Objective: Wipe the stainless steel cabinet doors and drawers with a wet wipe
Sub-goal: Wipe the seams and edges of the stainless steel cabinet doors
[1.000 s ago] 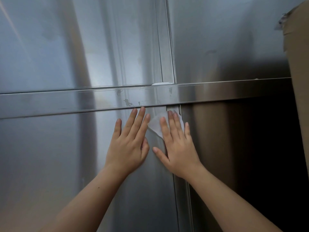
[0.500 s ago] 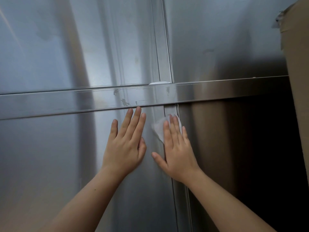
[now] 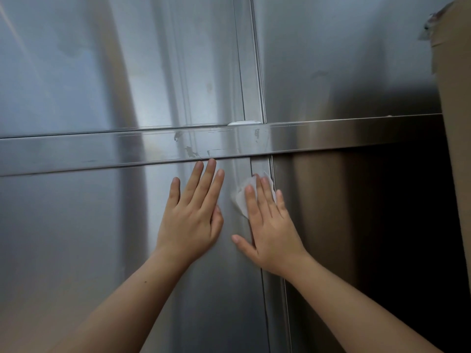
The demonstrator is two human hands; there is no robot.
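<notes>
My right hand (image 3: pixel 270 233) lies flat, pressing the crumpled white wet wipe (image 3: pixel 242 200) on the brushed stainless steel cabinet door (image 3: pixel 76 238) by its vertical seam (image 3: pixel 265 289). It has barely shifted this second (stubborn corner?). My left hand (image 3: pixel 191 225) is spread, bracing.

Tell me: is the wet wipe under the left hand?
No, the wet wipe lies pressed flat under the right hand, while the left hand rests bare on the cabinet door.
</notes>
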